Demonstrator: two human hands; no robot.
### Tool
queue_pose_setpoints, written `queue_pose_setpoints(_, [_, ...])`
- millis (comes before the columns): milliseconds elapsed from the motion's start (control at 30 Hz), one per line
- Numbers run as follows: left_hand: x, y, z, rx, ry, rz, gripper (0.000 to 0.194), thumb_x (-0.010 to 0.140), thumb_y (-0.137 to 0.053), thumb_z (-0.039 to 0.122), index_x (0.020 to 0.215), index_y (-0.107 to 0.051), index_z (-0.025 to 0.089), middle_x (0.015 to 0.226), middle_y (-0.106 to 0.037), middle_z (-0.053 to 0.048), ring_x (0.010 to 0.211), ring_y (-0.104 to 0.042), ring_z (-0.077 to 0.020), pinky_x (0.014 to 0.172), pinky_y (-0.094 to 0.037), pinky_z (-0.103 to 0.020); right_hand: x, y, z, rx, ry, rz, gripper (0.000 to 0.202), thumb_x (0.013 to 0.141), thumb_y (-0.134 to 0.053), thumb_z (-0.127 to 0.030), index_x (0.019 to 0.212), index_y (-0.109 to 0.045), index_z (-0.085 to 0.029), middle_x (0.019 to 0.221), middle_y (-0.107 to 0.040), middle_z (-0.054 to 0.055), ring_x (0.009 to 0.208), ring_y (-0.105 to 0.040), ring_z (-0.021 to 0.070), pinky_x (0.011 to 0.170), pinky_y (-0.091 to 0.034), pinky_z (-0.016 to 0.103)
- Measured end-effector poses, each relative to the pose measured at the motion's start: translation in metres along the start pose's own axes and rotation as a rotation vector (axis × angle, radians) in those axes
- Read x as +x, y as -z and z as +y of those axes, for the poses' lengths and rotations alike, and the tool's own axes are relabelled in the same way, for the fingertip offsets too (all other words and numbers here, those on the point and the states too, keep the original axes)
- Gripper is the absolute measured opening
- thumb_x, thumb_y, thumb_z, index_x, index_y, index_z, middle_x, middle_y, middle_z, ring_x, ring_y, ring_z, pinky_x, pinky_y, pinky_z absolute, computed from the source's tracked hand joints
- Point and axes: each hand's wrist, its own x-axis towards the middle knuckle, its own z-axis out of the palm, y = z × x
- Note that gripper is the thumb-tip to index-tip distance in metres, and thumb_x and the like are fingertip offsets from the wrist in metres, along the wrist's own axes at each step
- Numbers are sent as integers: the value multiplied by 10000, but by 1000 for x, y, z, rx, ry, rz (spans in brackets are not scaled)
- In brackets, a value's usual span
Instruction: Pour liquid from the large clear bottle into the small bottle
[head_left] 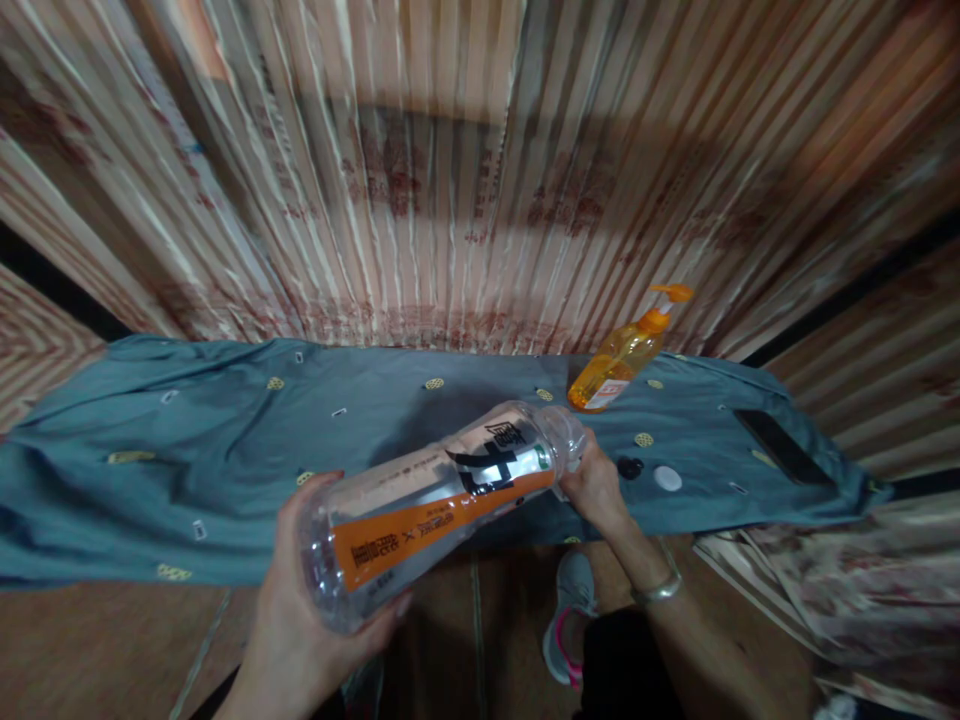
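Note:
A large clear plastic bottle [442, 500] with an orange and clear label lies tilted across the space between my hands, above the cloth. My left hand [315, 610] wraps round its base end, thumb and fingers on opposite sides. At the neck end, my right hand [596, 485] is closed, its fingers partly hidden behind the bottle. A silver bangle [660, 588] circles my right wrist. Beyond the right hand stands an orange pump bottle [619, 360], partly filled with orange liquid. Just right of that hand lie a small black object [630, 467] and a white round disc [667, 478].
A blue-grey cloth with yellow pineapple prints [225, 430] covers the narrow table. A dark phone [780, 445] lies near its right end. Behind it hangs a pleated patterned curtain [450, 200]. Below are the tiled floor [442, 620] and a grey shoe [574, 590].

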Motion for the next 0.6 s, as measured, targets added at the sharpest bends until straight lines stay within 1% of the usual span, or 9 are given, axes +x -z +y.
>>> queue_pose_setpoints(133, [0, 1, -3, 19, 11, 0, 829, 671, -829, 438, 1425, -518, 291, 1211, -742, -77, 982, -796, -340, 833, -702, -499, 0, 0, 1, -9, 0, -5, 507, 827, -613, -394, 1301, -588, -215, 1097, -805, 112, 1026, -789, 300, 873, -630, 393])
queue_pose_setpoints(200, [-1, 1, -1, 26, 26, 14, 823, 685, -807, 441, 1438, -516, 278, 1228, -737, -88, 1007, -790, -348, 864, -692, -519, 0, 1, 0, -14, -6, -5, 505, 829, -609, -395, 1302, -587, -219, 1098, -806, 107, 1025, -789, 296, 874, -628, 391])
queue_pose_setpoints(300, [-1, -1, 3, 24, 11, 19, 805, 718, -779, 471, 1443, -512, 246, 1219, -736, -95, 1013, -788, -345, 879, -683, -526, 0, 1, 0, -2, -5, -8, 509, 835, -603, -417, 1298, -586, -209, 1115, -803, 119, 1039, -788, 305, 886, -629, 405])
queue_pose_setpoints(467, [-1, -3, 4, -1, -7, 38, 787, 720, -789, 448, 1440, -519, 281, 1186, -735, -72, 953, -790, -323, 831, -685, -496, 0, 1, 0, 16, -12, -17, 525, 839, -616, -458, 1300, -586, -209, 1129, -807, 131, 1047, -787, 317, 911, -628, 430])
queue_pose_setpoints(600, [-1, -3, 4, -10, 8, 40, 774, 713, -785, 431, 1430, -527, 294, 1173, -745, -71, 960, -793, -338, 839, -687, -515, 0, 0, 1, 14, -16, -12, 533, 847, -615, -467, 1313, -582, -211, 1142, -802, 129, 1074, -784, 309, 918, -624, 413])
